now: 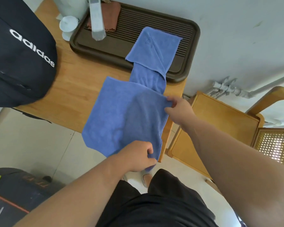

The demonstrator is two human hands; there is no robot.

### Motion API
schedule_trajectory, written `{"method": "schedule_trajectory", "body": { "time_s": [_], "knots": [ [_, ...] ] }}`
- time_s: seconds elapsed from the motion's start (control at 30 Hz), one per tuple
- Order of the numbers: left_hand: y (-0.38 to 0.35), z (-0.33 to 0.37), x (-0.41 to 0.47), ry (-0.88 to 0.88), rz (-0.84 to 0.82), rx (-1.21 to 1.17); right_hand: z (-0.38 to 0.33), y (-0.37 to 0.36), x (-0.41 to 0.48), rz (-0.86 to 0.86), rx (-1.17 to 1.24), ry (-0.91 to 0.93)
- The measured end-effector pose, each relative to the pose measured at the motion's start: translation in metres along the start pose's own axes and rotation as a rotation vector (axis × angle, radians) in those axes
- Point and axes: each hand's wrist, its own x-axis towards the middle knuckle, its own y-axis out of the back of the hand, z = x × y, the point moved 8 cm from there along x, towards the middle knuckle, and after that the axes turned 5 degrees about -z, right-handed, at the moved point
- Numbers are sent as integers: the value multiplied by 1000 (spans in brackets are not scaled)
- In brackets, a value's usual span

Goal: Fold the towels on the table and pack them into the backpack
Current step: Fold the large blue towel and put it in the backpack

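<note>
A blue towel (121, 115) is spread over the near right corner of the wooden table (75, 89), its near part hanging past the edge. My left hand (138, 158) pinches its near corner. My right hand (179, 108) pinches the far right corner, lifted a little off the table. A second blue towel (152, 51) lies beyond it, half folded, partly on a dark brown tray (192, 46) and touching the first towel. The black backpack (18, 56) sits at the table's left end.
On the tray lie a brown cloth (110, 17) and a grey flat object (97, 22). A white cup (68, 23) stands by the tray. A wooden chair (220, 122) is right of the table. A dark box (13, 194) sits on the floor at lower left.
</note>
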Motion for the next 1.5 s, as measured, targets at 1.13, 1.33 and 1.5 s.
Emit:
{"method": "schedule_trajectory", "body": {
  "time_s": [1.13, 1.33, 1.5],
  "knots": [
    [258, -90, 77, 17, 434, 464, -32, -19, 34, -20, -739, -107],
    [276, -89, 58, -145, 430, 304, -43, -25, 7, 60, -629, -72],
    [297, -93, 25, -200, 465, 247, -55, -18, -27, 133, -476, -87]
  ]
}}
